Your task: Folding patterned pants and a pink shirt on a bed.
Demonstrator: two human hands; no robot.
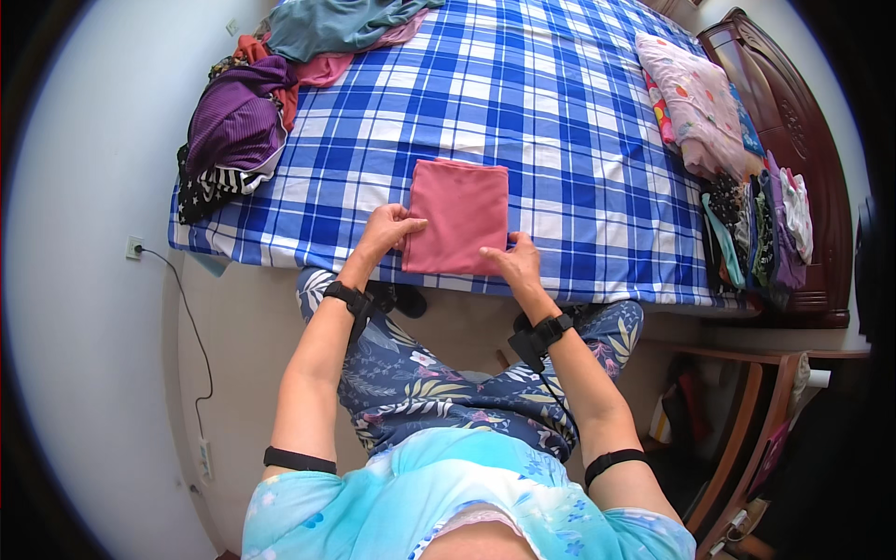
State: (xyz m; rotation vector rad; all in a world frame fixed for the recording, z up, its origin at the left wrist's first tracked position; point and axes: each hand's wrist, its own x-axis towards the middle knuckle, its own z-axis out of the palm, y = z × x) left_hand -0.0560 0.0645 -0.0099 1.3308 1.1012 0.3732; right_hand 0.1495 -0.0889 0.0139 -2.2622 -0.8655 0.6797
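A pink garment (458, 217), folded into a near-rectangle, lies on the bed's blue-and-white checked sheet (560, 189) in front of me. At its left edge, my left hand (389, 229) pinches the cloth, thumb on top and fingers at the side. My right hand (516, 262) grips the lower right edge the same way, its thumb resting on the fabric near the corner. The undersides of the fingers are partly hidden. Black straps with small devices sit on both wrists.
A heap of loose clothes (238, 119) lies at the bed's left. Folded clothes (759, 224) stand in a row on the right, by pink floral bedding (700, 105) and a dark wooden headboard (798, 154). A power cord (196, 315) hangs from the left wall.
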